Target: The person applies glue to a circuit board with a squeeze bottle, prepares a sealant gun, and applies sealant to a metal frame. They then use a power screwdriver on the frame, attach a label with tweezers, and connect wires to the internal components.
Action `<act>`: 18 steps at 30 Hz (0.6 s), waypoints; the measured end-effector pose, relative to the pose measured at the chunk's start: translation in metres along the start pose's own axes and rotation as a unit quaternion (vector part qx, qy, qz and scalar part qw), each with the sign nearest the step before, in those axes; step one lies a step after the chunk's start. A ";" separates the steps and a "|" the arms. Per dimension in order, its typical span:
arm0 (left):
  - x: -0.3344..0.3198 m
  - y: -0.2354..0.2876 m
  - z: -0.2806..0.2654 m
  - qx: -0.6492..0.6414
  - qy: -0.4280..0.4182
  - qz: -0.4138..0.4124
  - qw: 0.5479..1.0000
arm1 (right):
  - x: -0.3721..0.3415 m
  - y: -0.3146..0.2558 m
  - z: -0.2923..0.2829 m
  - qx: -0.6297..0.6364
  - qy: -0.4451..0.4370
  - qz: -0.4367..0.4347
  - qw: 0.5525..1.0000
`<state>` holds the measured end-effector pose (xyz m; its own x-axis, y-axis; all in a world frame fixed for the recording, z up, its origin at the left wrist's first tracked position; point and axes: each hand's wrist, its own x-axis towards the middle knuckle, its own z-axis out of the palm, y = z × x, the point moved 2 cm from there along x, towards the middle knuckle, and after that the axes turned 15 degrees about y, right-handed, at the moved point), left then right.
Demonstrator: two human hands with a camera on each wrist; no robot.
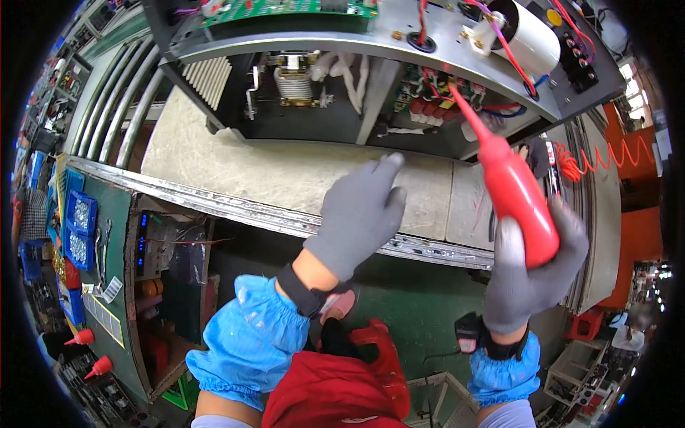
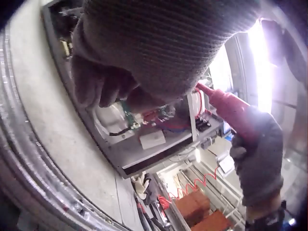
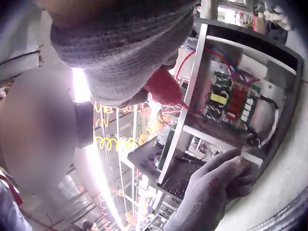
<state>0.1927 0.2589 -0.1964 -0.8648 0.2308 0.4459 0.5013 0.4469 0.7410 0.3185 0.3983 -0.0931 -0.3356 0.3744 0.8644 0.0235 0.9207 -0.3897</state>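
My right hand (image 1: 519,289), in a grey glove, grips a red squeeze bottle (image 1: 519,200) with a long thin nozzle. The nozzle points up and away, its tip overlapping the right compartment of a metal equipment cabinet (image 1: 385,50) in the head view. Inside that compartment sits a circuit board (image 3: 234,103) with a yellow-wrapped part and several red and white components. My left hand (image 1: 357,214), also gloved, is over the bench's near edge in front of the cabinet, its fingers loosely bent and holding nothing. A coil-like part (image 1: 294,87) stands in the left compartment.
The cabinet stands on a pale bench (image 1: 235,167) with a metal front rail. On top are a green circuit board (image 1: 285,10) and a white cylinder (image 1: 524,36) with wires. Blue bins (image 1: 80,221) of small hardware lie left; a red stool (image 1: 382,357) is below.
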 end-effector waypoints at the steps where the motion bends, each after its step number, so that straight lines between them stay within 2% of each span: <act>1: -0.013 -0.009 -0.007 -0.022 0.003 -0.047 0.999 | -0.009 -0.004 -0.006 0.053 -0.030 0.014 0.998; 2: -0.024 -0.019 -0.014 -0.047 0.007 -0.094 0.994 | -0.016 -0.007 -0.008 0.103 -0.061 0.027 0.992; 3: -0.033 -0.030 -0.020 -0.027 0.030 -0.107 0.993 | -0.027 -0.010 -0.001 0.168 -0.087 0.058 0.980; 5: -0.045 -0.055 -0.035 0.009 0.075 -0.130 0.989 | -0.040 -0.028 0.022 0.122 -0.131 0.006 0.984; 8: -0.048 -0.086 -0.064 0.162 0.094 -0.089 0.978 | -0.056 -0.035 0.076 0.108 -0.123 -0.035 0.986; 10: -0.050 -0.109 -0.078 0.207 0.090 -0.080 0.971 | -0.062 -0.036 0.107 0.099 -0.103 -0.044 0.989; 11: -0.050 -0.120 -0.083 0.205 0.091 -0.075 0.972 | -0.064 -0.036 0.120 0.094 -0.092 -0.044 0.990; 15: -0.043 -0.133 -0.094 0.193 0.029 0.040 0.980 | -0.069 -0.038 0.151 0.083 -0.070 -0.042 0.993; 18: -0.041 -0.135 -0.093 0.182 0.024 0.032 0.982 | -0.069 -0.041 0.159 0.041 -0.087 -0.024 0.995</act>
<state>0.1630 0.1086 -0.2683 -0.8255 0.2305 0.5152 0.5029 0.7147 0.4861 0.1913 0.3170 -0.1873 -0.4921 0.2994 0.8174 -0.0699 0.9223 -0.3800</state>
